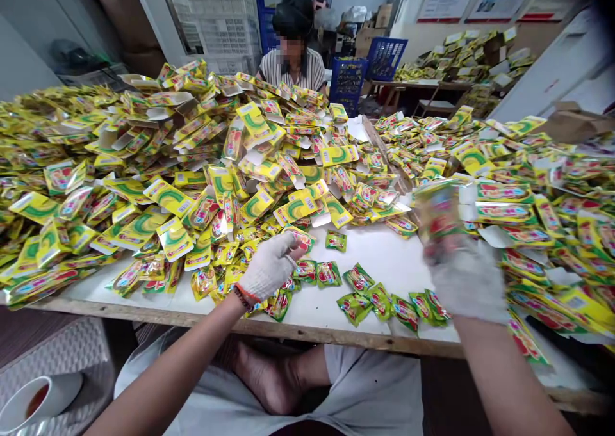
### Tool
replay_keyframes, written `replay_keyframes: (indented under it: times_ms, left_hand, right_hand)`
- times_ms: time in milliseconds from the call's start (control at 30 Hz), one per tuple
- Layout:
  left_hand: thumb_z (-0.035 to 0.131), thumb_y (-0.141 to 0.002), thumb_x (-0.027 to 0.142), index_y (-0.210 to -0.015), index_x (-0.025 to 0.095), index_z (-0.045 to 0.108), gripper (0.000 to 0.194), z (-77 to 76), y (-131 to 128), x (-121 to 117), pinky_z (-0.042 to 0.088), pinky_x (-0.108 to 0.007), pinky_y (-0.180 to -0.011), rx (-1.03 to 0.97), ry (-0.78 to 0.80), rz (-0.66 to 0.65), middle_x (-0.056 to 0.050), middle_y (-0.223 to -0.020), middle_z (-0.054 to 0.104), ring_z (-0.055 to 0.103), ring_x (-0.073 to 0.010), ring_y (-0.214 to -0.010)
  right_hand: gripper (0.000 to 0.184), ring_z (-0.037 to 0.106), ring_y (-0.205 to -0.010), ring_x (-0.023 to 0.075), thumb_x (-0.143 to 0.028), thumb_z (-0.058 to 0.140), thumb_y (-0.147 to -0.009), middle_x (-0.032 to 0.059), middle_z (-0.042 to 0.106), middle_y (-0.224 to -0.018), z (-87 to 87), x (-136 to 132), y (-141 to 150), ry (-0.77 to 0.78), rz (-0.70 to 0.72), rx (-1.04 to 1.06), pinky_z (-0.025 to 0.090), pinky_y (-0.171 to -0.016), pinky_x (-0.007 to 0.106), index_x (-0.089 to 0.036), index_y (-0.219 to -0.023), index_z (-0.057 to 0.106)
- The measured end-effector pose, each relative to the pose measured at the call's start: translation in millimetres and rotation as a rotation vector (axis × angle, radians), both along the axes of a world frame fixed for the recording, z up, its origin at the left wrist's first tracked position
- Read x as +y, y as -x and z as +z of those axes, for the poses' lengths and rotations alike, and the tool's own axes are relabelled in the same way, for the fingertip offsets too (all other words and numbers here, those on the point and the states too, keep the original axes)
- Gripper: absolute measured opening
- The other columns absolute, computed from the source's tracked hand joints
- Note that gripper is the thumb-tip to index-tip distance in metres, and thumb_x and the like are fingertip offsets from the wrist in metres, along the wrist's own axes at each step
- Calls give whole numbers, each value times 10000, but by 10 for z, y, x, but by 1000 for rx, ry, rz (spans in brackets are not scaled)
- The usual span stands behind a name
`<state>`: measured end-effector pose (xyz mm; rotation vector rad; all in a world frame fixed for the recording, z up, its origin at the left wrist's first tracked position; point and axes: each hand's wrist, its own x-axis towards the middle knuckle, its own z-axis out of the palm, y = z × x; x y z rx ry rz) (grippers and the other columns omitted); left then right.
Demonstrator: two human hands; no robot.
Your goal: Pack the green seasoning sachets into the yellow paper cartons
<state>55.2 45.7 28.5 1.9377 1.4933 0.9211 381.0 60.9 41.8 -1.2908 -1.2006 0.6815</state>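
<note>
Clamping a blurred packet [438, 213] pointing forward, the right hand [464, 279] is farther than the left hand [270, 266], whose closure is unclear, from the sachet [336, 241] on the table [394, 253] just right of it.

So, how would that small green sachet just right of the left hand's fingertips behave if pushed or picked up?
The small green sachet is probably light, being tiny beside the yellow boxes. Its shiny, crinkled wrapper suggests a soft, slightly slippery grip. Lying flat on the white tabletop, it would likely slide, not roll.
</note>
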Motion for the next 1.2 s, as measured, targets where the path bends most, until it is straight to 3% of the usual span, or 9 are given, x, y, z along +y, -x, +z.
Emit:
replay_keyframes:
  times_ms: [67, 167, 267, 367, 533, 633, 767, 1033, 1200]
  left_hand:
    - [464, -892, 318, -786, 172, 582, 215, 13, 190, 43, 411, -242, -676, 132, -38, 42, -6, -764, 603, 553, -140, -726]
    - [454, -883, 284, -734, 177, 572, 218, 14, 376, 3, 389, -241, -639, 316, -11, 63, -8, -733, 603, 547, -143, -703]
    - [484, -840, 241, -759, 194, 610, 158, -6, 404, -103, 395, -259, -659, 547, 95, 48, -24, -766, 633, 571, -164, -734]
    - [536, -773, 205, -867, 209, 643, 142, -42, 355, -196, 413, -295, -699, 782, 130, -28, -64, -862, 651, 592, -209, -813]
    - [603, -707, 202, -917, 188, 649, 216, -26, 374, -203, 429, -368, -742, 882, 99, -56, -108, -885, 643, 595, -271, -846]
    - [624, -721, 253, -785, 188, 651, 95, 50, 442, -166, 431, -349, -753, 700, 69, -48, -79, -855, 632, 585, -245, -840]
    - [530, -839, 349, -881, 176, 654, 217, 77, 417, -170, 449, -276, -719, 151, 77, 26, -29, -831, 634, 574, -179, -791]
    - [621, -756, 327, -1047, 135, 631, 349, -272, -56, -267, 510, -281, -694, -700, 407, 96, -41, -853, 662, 615, -155, -751]
    - [668, -696, 297, -945, 146, 612, 296, -404, -185, -305, 521, -262, -660, -925, 463, 183, -38, -813, 667, 637, -143, -718]
  right_hand:
    - [220, 586, -677, 127, -388, 484, -817, 41, 628, -987, 65, 109, -180, -95, -75, 198, 503, -635, 302, -277, -963, 606]
    - [210, 605, -672, 134, -322, 634, -738, 39, 635, -929, -11, 195, -44, 4, 53, 335, 488, -574, 272, -240, -931, 634]
    - [208, 617, -659, 142, -328, 573, -808, 46, 660, -874, -234, 325, 414, 280, 307, -67, 468, -538, 242, -185, -937, 653]
    - [254, 620, -764, 154, -239, 473, -865, 61, 678, -902, -442, 585, 852, 337, 415, -648, 475, -672, 249, -170, -1033, 650]
    - [237, 573, -967, 224, -179, 617, -761, 149, 622, -1070, -575, 940, 1124, 320, 380, -899, 412, -824, 292, -121, -988, 651]
    - [224, 586, -836, 196, -256, 677, -729, 115, 631, -965, -576, 909, 1087, 379, 389, -956, 414, -725, 271, -136, -916, 654]
    - [320, 576, -826, 180, -322, 714, -698, 104, 617, -1002, -552, 739, 983, 422, 377, -1012, 394, -691, 254, -160, -962, 633]
    - [158, 565, -755, 180, -309, 676, -725, 70, 627, -837, -498, 563, 879, 456, 439, -1092, 347, -624, 258, -173, -784, 621]
    - [299, 569, -794, 181, -301, 667, -734, 95, 619, -949, -489, 518, 834, 438, 413, -1088, 357, -657, 258, -165, -994, 609]
